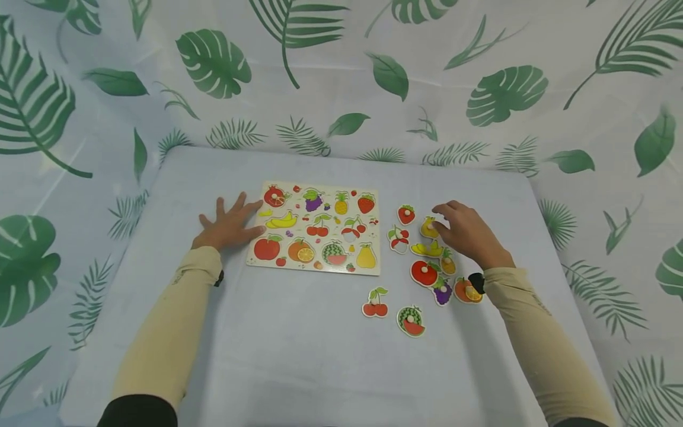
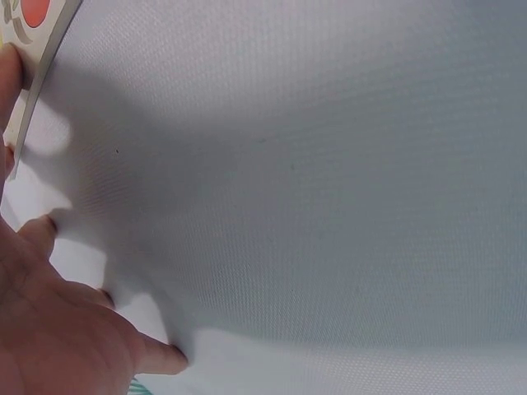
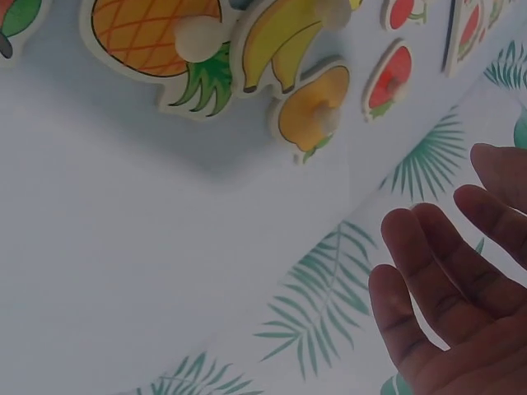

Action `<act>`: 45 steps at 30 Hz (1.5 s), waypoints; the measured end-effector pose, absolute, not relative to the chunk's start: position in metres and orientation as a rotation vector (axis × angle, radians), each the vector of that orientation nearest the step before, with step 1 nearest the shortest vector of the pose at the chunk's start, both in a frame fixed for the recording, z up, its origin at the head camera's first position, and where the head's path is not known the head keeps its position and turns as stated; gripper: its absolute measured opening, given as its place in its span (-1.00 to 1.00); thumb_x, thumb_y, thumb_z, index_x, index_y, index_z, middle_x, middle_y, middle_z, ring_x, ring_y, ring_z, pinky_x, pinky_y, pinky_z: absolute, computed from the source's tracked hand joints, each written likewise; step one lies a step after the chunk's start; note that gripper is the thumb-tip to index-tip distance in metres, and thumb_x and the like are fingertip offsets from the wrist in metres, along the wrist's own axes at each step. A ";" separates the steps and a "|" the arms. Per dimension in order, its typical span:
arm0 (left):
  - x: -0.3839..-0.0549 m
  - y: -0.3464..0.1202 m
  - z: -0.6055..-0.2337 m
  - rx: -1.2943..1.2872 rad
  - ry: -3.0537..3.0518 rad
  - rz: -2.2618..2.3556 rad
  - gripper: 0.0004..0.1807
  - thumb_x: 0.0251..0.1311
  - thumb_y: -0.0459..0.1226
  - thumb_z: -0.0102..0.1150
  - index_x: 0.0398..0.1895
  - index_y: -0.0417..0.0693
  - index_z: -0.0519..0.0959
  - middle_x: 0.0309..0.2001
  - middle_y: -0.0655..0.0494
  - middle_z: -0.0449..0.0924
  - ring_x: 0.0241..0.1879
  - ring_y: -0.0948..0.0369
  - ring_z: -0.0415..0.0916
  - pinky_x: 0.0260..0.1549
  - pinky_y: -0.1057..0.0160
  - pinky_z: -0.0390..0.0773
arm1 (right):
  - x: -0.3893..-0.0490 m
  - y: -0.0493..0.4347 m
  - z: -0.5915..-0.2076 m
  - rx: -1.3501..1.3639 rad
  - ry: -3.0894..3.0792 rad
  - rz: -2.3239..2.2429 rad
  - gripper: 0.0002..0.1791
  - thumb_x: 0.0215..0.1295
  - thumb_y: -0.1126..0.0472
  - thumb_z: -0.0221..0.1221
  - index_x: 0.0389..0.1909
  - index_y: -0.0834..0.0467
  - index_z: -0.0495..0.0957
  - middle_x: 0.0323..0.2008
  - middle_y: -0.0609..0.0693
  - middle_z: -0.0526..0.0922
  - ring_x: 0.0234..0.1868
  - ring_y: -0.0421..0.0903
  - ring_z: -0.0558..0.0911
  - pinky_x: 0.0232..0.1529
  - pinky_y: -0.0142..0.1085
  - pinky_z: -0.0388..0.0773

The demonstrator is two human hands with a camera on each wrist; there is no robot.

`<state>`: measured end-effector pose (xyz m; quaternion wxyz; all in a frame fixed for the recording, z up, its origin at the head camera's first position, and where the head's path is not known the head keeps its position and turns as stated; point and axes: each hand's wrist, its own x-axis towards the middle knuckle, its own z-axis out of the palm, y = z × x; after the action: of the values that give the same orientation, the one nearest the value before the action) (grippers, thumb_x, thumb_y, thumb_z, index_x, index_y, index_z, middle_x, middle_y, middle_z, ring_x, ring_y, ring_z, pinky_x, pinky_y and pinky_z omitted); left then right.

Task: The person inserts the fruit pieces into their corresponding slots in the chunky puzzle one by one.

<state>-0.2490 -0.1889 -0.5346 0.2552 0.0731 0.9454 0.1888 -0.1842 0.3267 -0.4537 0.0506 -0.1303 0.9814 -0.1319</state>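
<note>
Yellow is the colour of the pear piece point(image 1: 428, 228), which lies on the table point(image 1: 267, 332), just beyond the banana piece point(image 1: 425, 249) and to the right of the board point(image 1: 296, 266). It should be light and stiff, because it looks cut from thin wood; its printed face may be a little slippery, but probably it is not fragile. You would do best to take hold of it by the pale knob point(image 3: 325, 122) on its face, since the flat edge offers little to pinch. Be careful of the banana piece, so close beside it that a wide pinch could disturb it.

Your right grip point(image 1: 468, 234) is near the pear piece, with thumb and fingers apart, softly bent and holding nothing; the forearm comes from the lower right. In the right wrist view, the fingers and the pear piece look separate. Your left grip point(image 1: 228, 227) has its fingers spread widely, the thumb and forefinger at the left edge of the board, the other fingers reaching out over the table
</note>
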 end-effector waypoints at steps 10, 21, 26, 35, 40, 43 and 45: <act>-0.246 -0.185 -0.535 0.204 2.568 0.522 -0.08 0.52 0.20 0.08 0.78 0.20 -0.04 0.75 -0.14 -0.48 0.58 -0.42 -0.77 0.26 -0.71 -0.57 | -0.182 0.330 -0.461 -0.354 2.967 -0.419 -0.60 0.45 0.35 0.33 0.23 0.41 0.60 0.15 0.41 0.63 0.08 0.37 0.64 0.14 0.25 0.61; -0.245 -0.188 -0.531 0.204 2.562 0.537 -0.08 0.52 0.18 0.10 0.78 0.17 -0.03 0.75 -0.13 -0.49 0.58 -0.43 -0.77 0.25 -0.72 -0.57 | -0.183 0.329 -0.474 -0.343 2.931 -0.473 -0.62 0.48 0.34 0.31 0.23 0.40 0.60 0.15 0.40 0.64 0.11 0.36 0.64 0.17 0.25 0.60; -0.244 -0.187 -0.528 0.211 2.554 0.546 -0.08 0.53 0.18 0.09 0.78 0.17 -0.04 0.74 -0.13 -0.51 0.57 -0.43 -0.79 0.26 -0.71 -0.58 | -0.173 0.331 -0.478 -0.341 2.916 -0.470 -0.62 0.48 0.34 0.31 0.22 0.41 0.61 0.09 0.38 0.67 0.08 0.34 0.67 0.14 0.23 0.64; -0.244 -0.187 -0.528 0.219 2.556 0.543 -0.06 0.52 0.21 0.07 0.78 0.16 -0.05 0.74 -0.14 -0.53 0.56 -0.44 -0.81 0.25 -0.71 -0.59 | -0.143 0.339 -0.479 -0.379 2.936 -0.467 -0.65 0.42 0.35 0.34 0.16 0.40 0.65 0.01 0.34 0.72 0.01 0.30 0.71 0.11 0.22 0.66; -0.246 -0.188 -0.528 0.209 2.553 0.537 -0.06 0.52 0.21 0.07 0.79 0.17 -0.06 0.74 -0.13 -0.54 0.57 -0.43 -0.81 0.25 -0.71 -0.59 | -0.125 0.342 -0.482 -0.354 2.950 -0.451 -0.63 0.39 0.34 0.39 0.15 0.39 0.66 -0.01 0.33 0.73 -0.02 0.30 0.71 0.09 0.23 0.67; -0.247 -0.189 -0.529 0.199 2.550 0.540 -0.06 0.52 0.20 0.08 0.79 0.18 -0.06 0.74 -0.13 -0.53 0.57 -0.43 -0.80 0.25 -0.71 -0.59 | -0.114 0.343 -0.485 -0.342 2.970 -0.432 -0.64 0.37 0.33 0.42 0.13 0.37 0.67 -0.05 0.32 0.73 -0.04 0.30 0.71 0.07 0.23 0.67; -0.248 -0.189 -0.530 0.193 2.548 0.542 -0.06 0.51 0.20 0.09 0.79 0.18 -0.06 0.74 -0.13 -0.53 0.57 -0.43 -0.79 0.25 -0.71 -0.60 | -0.107 0.342 -0.488 -0.333 2.985 -0.432 -0.64 0.34 0.33 0.44 0.10 0.36 0.69 -0.05 0.32 0.73 -0.03 0.31 0.69 0.08 0.24 0.66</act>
<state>-0.2483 -0.1894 -0.5303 0.2617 0.0714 0.9414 0.2003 -0.1066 0.3422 -0.4878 0.0537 -0.1097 0.9823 -0.1421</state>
